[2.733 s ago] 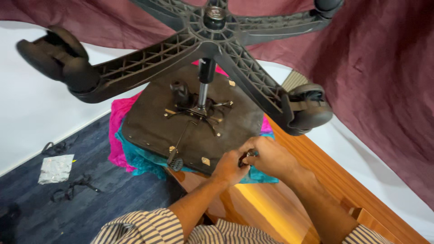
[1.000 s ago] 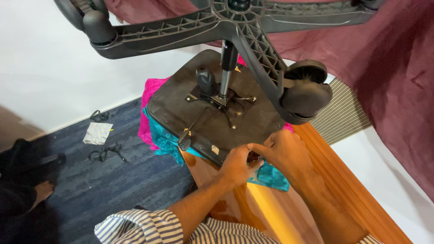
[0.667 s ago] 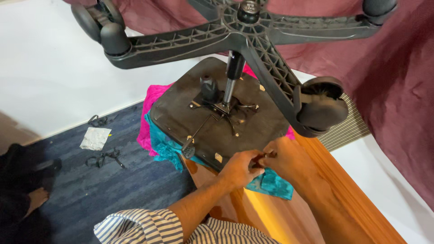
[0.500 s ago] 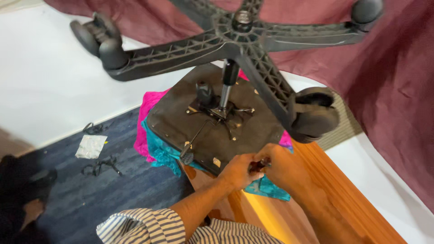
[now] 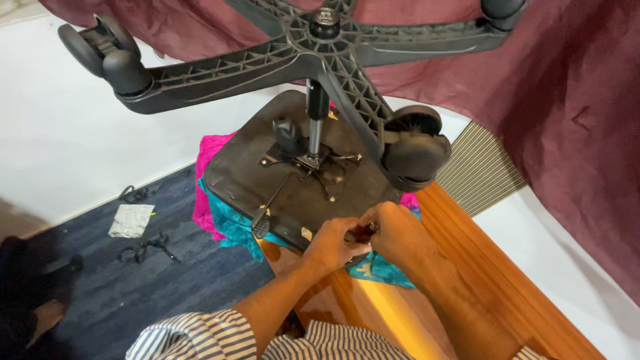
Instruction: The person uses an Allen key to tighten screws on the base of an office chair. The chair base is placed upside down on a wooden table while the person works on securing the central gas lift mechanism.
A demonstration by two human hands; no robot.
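An office chair lies upside down, its black seat underside [image 5: 253,175] resting on pink and teal cloth [image 5: 227,223] atop a wooden table [image 5: 480,267]. The black star base [image 5: 313,50] with castor wheels [image 5: 410,150] rises toward me on a gas cylinder [image 5: 315,123]. My left hand [image 5: 330,243] and my right hand [image 5: 393,233] meet at the seat's near edge, both pinching a small dark part [image 5: 360,233] there. What that part is stays unclear, as my fingers cover most of it.
A lever with a black grip [image 5: 261,227] sticks out from the seat's mechanism plate [image 5: 313,167]. On the dark blue floor lie a silvery packet [image 5: 131,220] and black straps [image 5: 150,245]. A maroon curtain [image 5: 567,100] hangs behind, with a ribbed panel [image 5: 477,170] beside it.
My view has swung about, shifting the chair in the frame. Both hands have stayed together at the seat's near edge, working on the small dark part.
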